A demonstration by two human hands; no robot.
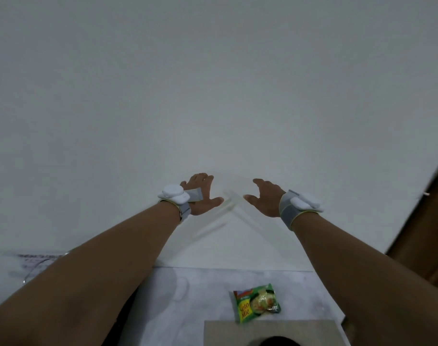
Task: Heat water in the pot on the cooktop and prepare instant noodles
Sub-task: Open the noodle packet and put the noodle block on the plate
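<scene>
Both arms reach up from the lower corners toward the middle of the frame, in front of a plain white wall (213,83) that fills the upper two thirds. The left hand (203,196) is spread, fingers fanned and thumb out to the right, holding nothing. The right hand (265,198) is likewise spread and empty, thumb pointing left toward the other thumb, the two apart with a clear gap between them. Each wrist carries a grey strap (289,208) with a white pod on it (the left one's pod (173,193) sits just below the knuckles).

The noodle packet (256,305), green with a picture of a bowl, lies flat on the pale tabletop (188,308) at lower centre, well below both hands and between the two forearms, nearer the right one. Just below it is a grey-brown board (270,330), the packet's lower edge overlapping its top edge. A brown wooden panel (427,233) runs down the right edge.
</scene>
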